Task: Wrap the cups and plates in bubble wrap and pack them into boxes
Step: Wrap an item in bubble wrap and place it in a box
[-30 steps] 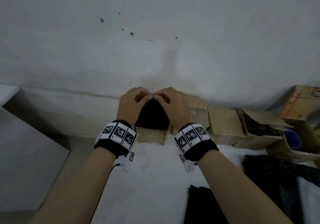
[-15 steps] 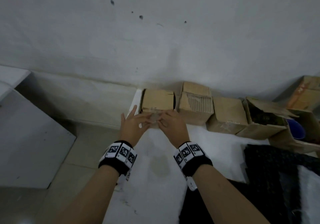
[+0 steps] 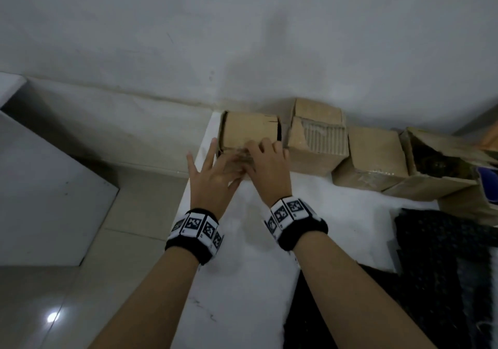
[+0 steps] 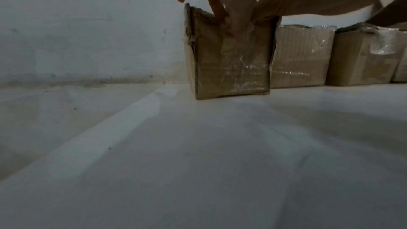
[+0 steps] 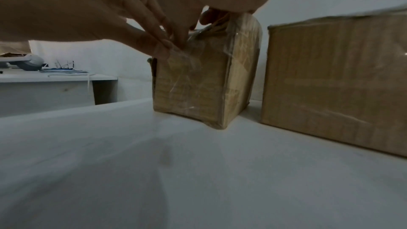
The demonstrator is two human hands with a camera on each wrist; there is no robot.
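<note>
Our left hand point(image 3: 215, 170) lies with its fingers straight and spread, the tips pressing a strip of clear tape point(image 4: 235, 53) down over the front top edge of the small cardboard box point(image 3: 249, 130). Our right hand point(image 3: 269, 165) sits just beside it, fingers curled at that same edge; from the right wrist view they look to be pinching or smoothing the tape's loose end, though we cannot tell for certain whether they grip it. The box stands at the left end of the white table point(image 3: 242, 281), close to the wall, its top flaps down and its front face already glossy with tape. Touching it on the right is a second box point(image 3: 318, 143), then a third box point(image 3: 374, 154), both closed, and further right an open box point(image 3: 436, 165) with dark contents we cannot make out. Dark padded sheets point(image 3: 436, 267) lie on the table's right side. We judge the task well along: several boxes look packed and sealed, this one is being taped shut, and the open one remains to close. No loose cups or plates show.
</note>
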